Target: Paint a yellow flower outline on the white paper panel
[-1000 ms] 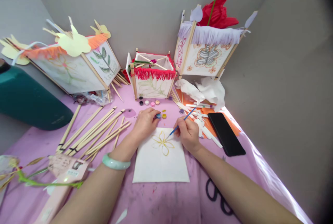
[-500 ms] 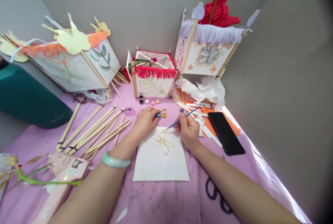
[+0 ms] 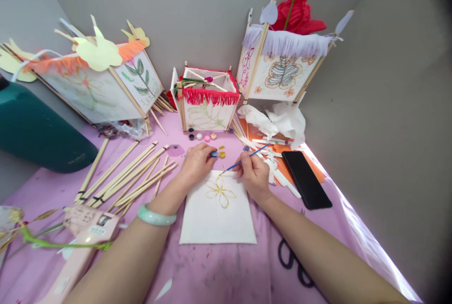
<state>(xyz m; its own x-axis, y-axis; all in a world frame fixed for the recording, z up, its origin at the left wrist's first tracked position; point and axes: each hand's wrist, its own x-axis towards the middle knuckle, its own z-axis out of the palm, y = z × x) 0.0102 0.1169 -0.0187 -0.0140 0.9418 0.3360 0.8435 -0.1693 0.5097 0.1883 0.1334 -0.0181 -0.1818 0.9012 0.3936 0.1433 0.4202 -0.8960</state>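
Note:
My right hand (image 3: 254,177) grips a thin blue paintbrush (image 3: 236,164) between thumb and fingers. Its tip is at the upper petal of a yellow flower outline (image 3: 221,192) on a white square panel (image 3: 218,226). At the panel's upper left, my left hand (image 3: 197,162) pinches a small blue paint pot (image 3: 213,154), part of it behind the fingers. Close to those fingertips sits an open yellow paint pot (image 3: 222,155). A pale green bangle (image 3: 156,215) circles my left wrist.
Paper lanterns stand behind: one with orange fringe (image 3: 93,87), one with red fringe (image 3: 208,115), one with lilac fringe (image 3: 286,73). Wooden sticks (image 3: 130,177) and a teal bottle (image 3: 42,130) lie left. A phone (image 3: 306,180) and scissors (image 3: 294,264) are right.
The brush tip has shifted slightly up and left along the top petal. My left hand stays by the paint pots. The whole view has moved very slightly.

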